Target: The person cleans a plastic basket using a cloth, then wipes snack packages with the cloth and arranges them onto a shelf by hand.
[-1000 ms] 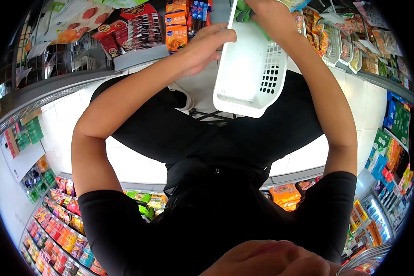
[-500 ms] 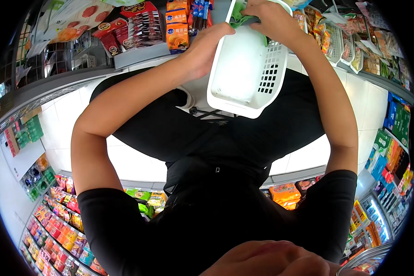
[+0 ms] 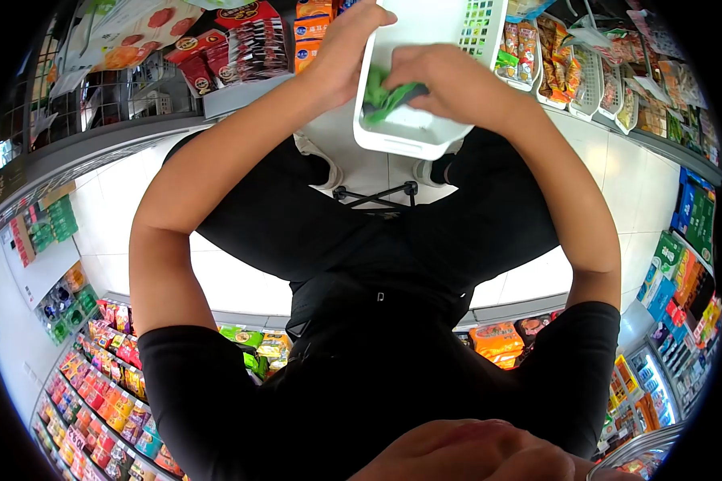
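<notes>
A white plastic basket with a lattice side wall is held out over the gap between my knees. My left hand is closed on its left rim, near the top of the view. Inside the basket, my right hand grips a green and grey cloth. The cloth is bunched against the left wall, near the end closest to me. Apart from the cloth, I see only a few small specks on the basket's floor.
Red snack packs and orange packs stand on the shelf ahead. White baskets of bagged snacks line the shelf to the right. Below the basket, a black folding frame sits between my shoes on the tiled floor.
The basket has shifted away from me and slightly left. My right hand has brought the cloth from the basket's far end to its near left corner. My left hand has moved up with the rim.
</notes>
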Motion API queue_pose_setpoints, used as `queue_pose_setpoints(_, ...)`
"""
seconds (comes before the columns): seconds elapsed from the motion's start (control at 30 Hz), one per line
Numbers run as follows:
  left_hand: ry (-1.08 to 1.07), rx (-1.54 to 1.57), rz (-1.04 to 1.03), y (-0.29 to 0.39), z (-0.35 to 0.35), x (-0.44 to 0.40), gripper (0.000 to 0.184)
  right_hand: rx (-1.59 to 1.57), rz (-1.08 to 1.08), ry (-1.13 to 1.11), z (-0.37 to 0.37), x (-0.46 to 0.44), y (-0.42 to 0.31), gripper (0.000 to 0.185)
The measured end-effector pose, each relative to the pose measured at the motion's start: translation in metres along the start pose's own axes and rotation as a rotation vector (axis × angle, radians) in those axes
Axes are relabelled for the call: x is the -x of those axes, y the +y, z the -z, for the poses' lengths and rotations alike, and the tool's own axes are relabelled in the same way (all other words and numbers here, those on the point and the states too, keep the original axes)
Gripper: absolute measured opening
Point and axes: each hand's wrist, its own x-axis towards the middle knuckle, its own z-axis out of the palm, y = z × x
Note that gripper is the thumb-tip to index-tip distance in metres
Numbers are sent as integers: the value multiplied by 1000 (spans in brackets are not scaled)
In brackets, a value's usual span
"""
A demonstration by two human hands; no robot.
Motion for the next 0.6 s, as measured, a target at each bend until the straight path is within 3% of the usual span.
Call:
queue_pose_setpoints(0.03,-49,-91,-57,1,3,-4,58,-7,12,-49,-5,0,-5,30)
queue_pose_setpoints(0.1,-62,-143,-86,2,1,-4,57,-22,-5,-96,-10,0,-10,30)
queue_pose_setpoints(0.27,-68,-81,-43,4,0,-3,54,-35,-20,138,22,3,5,33)
queue_pose_setpoints(0.33,-42,-29,21,4,4,-2,54,0,-239,239,38,9,8,34)
queue_pose_setpoints(0.43,-15,-73,68,3,0,1,59,269,-125,497,56,3,5,25)
queue_pose_setpoints(0.6,-29,-125,88,-19,1,5,64,497,-226,588,49,-7,39,29)
